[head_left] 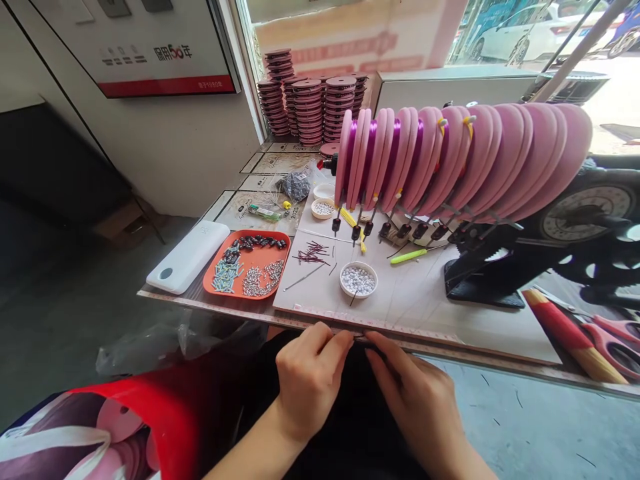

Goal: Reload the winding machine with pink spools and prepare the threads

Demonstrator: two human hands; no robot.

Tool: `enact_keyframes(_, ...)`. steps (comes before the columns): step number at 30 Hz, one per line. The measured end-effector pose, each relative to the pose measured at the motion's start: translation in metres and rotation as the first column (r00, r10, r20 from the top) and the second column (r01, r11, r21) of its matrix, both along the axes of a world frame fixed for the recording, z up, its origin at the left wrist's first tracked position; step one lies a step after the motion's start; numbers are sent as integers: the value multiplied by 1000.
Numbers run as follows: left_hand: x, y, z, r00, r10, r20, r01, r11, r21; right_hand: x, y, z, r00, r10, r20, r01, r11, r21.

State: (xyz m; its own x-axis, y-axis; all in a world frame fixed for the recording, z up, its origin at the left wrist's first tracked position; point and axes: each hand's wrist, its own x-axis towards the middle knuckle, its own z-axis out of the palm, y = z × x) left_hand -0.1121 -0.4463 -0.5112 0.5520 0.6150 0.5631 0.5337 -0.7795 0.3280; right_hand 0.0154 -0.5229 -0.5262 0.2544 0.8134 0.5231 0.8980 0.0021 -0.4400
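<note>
At the table's front edge, my left hand (314, 373) pinches its thumb and forefinger together. My right hand (417, 393) is close beside it, fingers curled and tips almost meeting the left ones. A short thin dark strand (359, 337) shows between the fingertips; most of it is hidden. Just beyond is a white bowl of small pale beads (359, 279) with a dark strip (353, 299) over its rim. Left of the bowl lie a thin metal needle tool (303, 277) and a loose pile of dark short strips (313, 253).
An orange tray (247, 294) holds small parts in separate heaps, beside a white power bank (189, 257). Pink spools (463, 160) hang on a stand at right, weighted threads below. A green-handled hook (409, 256), scissors (613, 343), stacked spools (309, 110) and a red bag (185, 413) surround me.
</note>
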Motion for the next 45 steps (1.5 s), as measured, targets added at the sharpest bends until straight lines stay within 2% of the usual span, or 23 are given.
enact_keyframes(10,-1,6,13,998,-59,-35,56,996,-68,-2,3,6,1000,-23,10,23,999,-26)
enact_keyframes(13,-5,6,20,994,-86,66,97,979,-179,-3,5,7,999,-28,41,30,999,-25)
enact_keyframes(15,-7,5,25,984,-92,151,137,935,-327,-3,5,8,999,-28,27,29,999,-32)
enact_keyframes(17,-9,3,29,968,-35,249,169,824,-541,-4,2,10,998,-15,-58,13,999,-43)
enact_keyframes(18,-9,2,31,951,21,308,197,727,-657,-4,0,12,991,-3,-133,-4,999,-49)
enact_keyframes(20,-8,0,34,885,172,434,310,478,-822,-5,-4,18,945,34,-325,-58,996,-63)
enact_keyframes(22,-8,-2,36,793,332,511,457,232,-859,-7,-7,26,853,72,-517,-136,987,-86)
enact_keyframes(23,-8,-3,36,752,400,523,517,133,-846,-7,-7,30,793,85,-604,-176,980,-94)
enact_keyframes(24,-8,-5,37,721,456,522,562,57,-825,-8,-7,34,727,90,-681,-213,972,-99)
enact_keyframes(26,-9,-7,37,679,535,503,611,-33,-791,-11,-5,38,579,81,-811,-267,959,-95)
enact_keyframes(28,-11,-10,36,649,573,500,633,-43,-773,-14,-2,40,437,66,-897,-301,951,-76)
enact_keyframes(30,-12,-13,36,624,591,511,642,-15,-766,-17,1,39,335,65,-940,-318,947,-47)
enact_keyframes(34,-12,-18,34,624,561,543,632,46,-774,-22,3,36,222,89,-971,-329,944,11)
enact_keyframes(36,-12,-20,34,639,527,560,603,108,-790,-23,2,37,205,91,-975,-324,946,20)
enact_keyframes(38,-11,-21,33,652,501,569,565,180,-806,-24,0,39,264,94,-960,-258,966,24)
enact_keyframes(40,-11,-22,32,661,486,571,537,225,-813,-25,-3,43,407,118,-906,-185,982,45)
enact_keyframes(43,-10,-23,31,652,476,590,555,231,-799,-28,-5,51,628,204,-751,-242,968,60)
enact_keyframes(45,-9,-23,31,635,476,608,584,219,-781,-29,-4,54,700,255,-667,-318,948,28)
